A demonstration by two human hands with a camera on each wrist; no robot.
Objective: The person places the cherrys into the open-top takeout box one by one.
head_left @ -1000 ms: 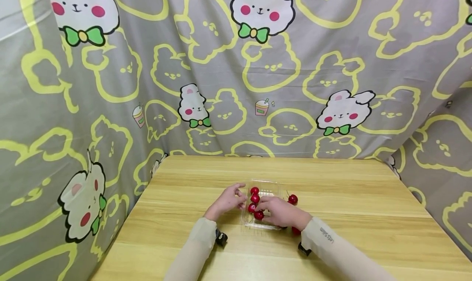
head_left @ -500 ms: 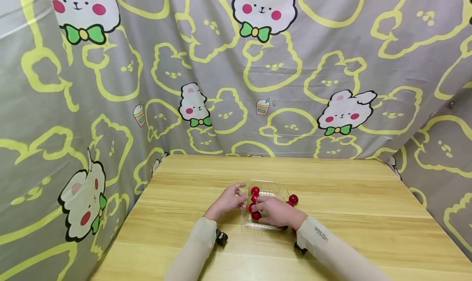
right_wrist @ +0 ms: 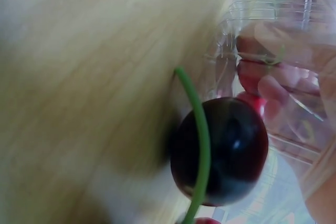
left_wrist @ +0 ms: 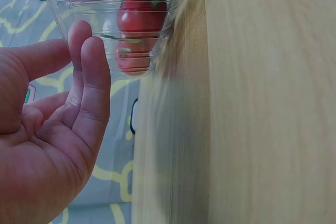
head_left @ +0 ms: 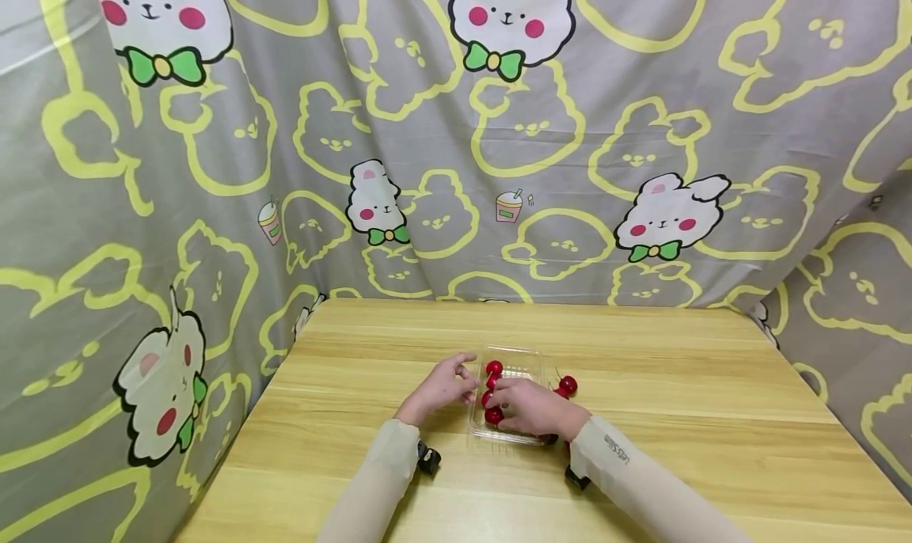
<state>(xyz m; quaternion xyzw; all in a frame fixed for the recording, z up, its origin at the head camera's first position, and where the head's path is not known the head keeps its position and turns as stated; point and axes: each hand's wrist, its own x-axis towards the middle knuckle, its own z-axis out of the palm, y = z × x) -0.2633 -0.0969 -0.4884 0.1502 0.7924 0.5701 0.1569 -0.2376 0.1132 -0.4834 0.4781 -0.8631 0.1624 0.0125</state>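
Observation:
A clear plastic box (head_left: 514, 348) sits on the table with several red cherries in a row along its left side. My right hand (head_left: 533, 408) reaches into the box, its fingertips pinching the nearest cherry (head_left: 493, 416) in that row. Seen through the plastic in the right wrist view, the right fingertips (right_wrist: 273, 90) are beside the red fruit. My left hand (head_left: 443, 386) is at the box's left wall, fingers lightly bent and holding no fruit. In the left wrist view its fingertips (left_wrist: 94, 45) are against or very close to the wall.
Right of the box, a cherry (head_left: 567, 385) with a stem lies on the wooden table (head_left: 342, 480). A dark cherry (right_wrist: 226, 150) with a green stem is close to the right wrist camera. Patterned grey cloth (head_left: 427, 131) hangs behind and beside the table.
My right hand has moved slightly left inside the box, and the nearest cherry has shifted left into line with the others. The left hand has stayed in place.

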